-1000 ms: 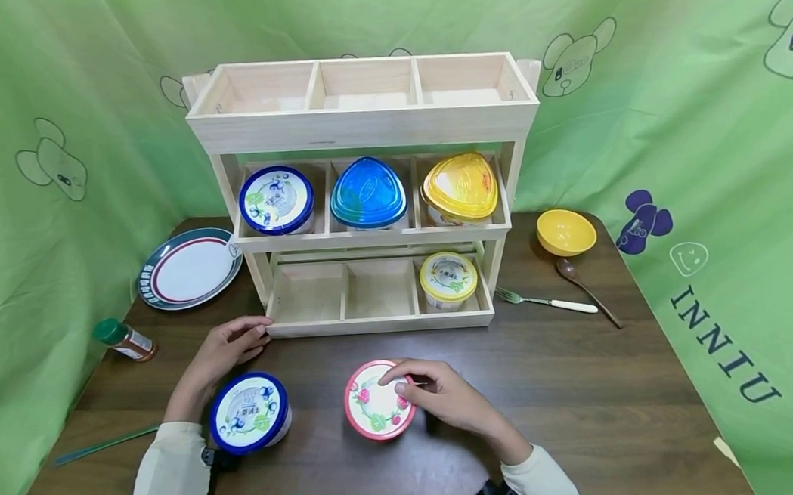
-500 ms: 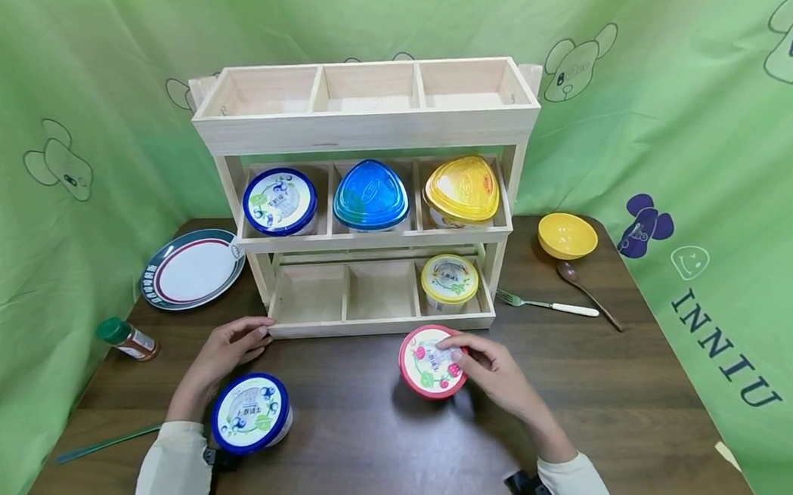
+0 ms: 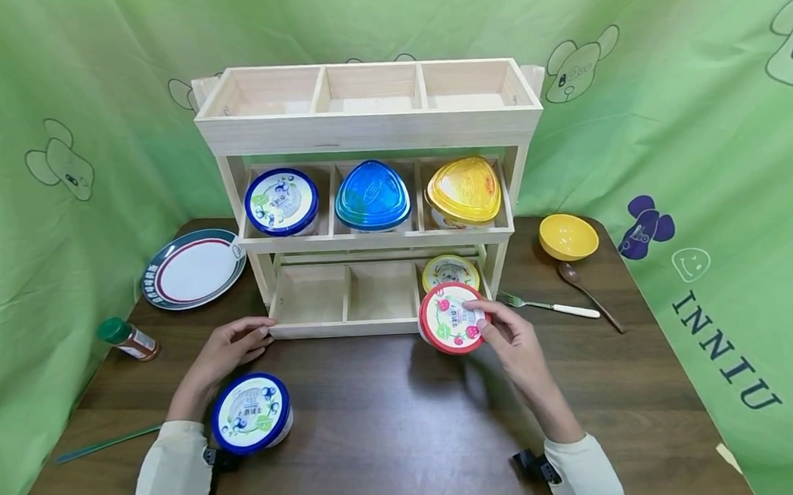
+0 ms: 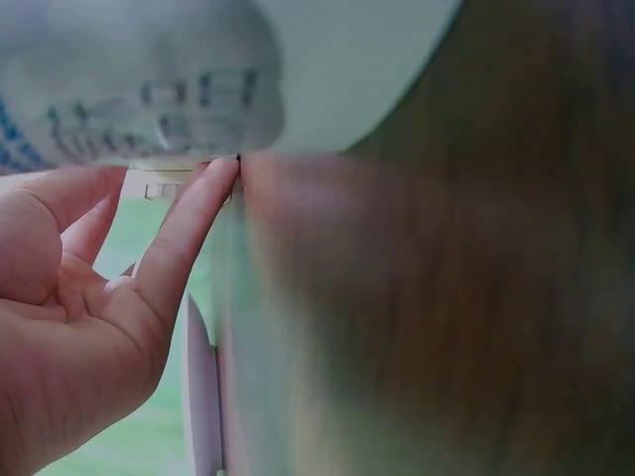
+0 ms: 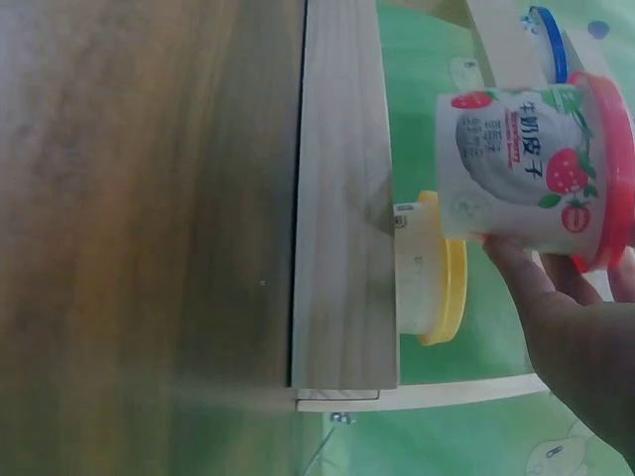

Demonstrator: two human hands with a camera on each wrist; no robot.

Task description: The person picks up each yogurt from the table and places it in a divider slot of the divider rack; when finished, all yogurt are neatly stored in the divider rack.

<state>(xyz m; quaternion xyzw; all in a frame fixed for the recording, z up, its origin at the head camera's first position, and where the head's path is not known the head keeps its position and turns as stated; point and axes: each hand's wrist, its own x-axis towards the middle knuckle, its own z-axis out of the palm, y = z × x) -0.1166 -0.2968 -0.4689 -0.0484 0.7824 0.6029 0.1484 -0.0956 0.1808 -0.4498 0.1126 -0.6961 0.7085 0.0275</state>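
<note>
In the head view my right hand [image 3: 520, 346] holds a red-lidded tub [image 3: 450, 321] with strawberry prints. Fingers lie over its lid edge and side. The tub is raised in front of the shelf's bottom right compartment and partly covers a yellow-lidded tub [image 3: 451, 268] standing there. The right wrist view shows the thumb against the wall of the strawberry tub [image 5: 526, 169]. My left hand [image 3: 228, 348] rests on the table, its fingertips touching the lower left corner of the wooden shelf [image 3: 369, 132]. Near that wrist stands a blue-lidded tub [image 3: 251, 414].
The shelf's middle tier holds a blue-lidded tub [image 3: 281, 201], a blue triangular-lidded tub [image 3: 373, 196] and a yellow one [image 3: 464, 190]. On the left are a plate [image 3: 196, 271], a spice jar [image 3: 129, 339] and a thin green stick [image 3: 109, 444]; right, a bowl [image 3: 569, 238], fork [image 3: 550, 305] and spoon [image 3: 590, 296].
My right hand has carried the strawberry tub up off the table, rightward and away from me, to the shelf's bottom right compartment. My left hand has stayed at the shelf corner.
</note>
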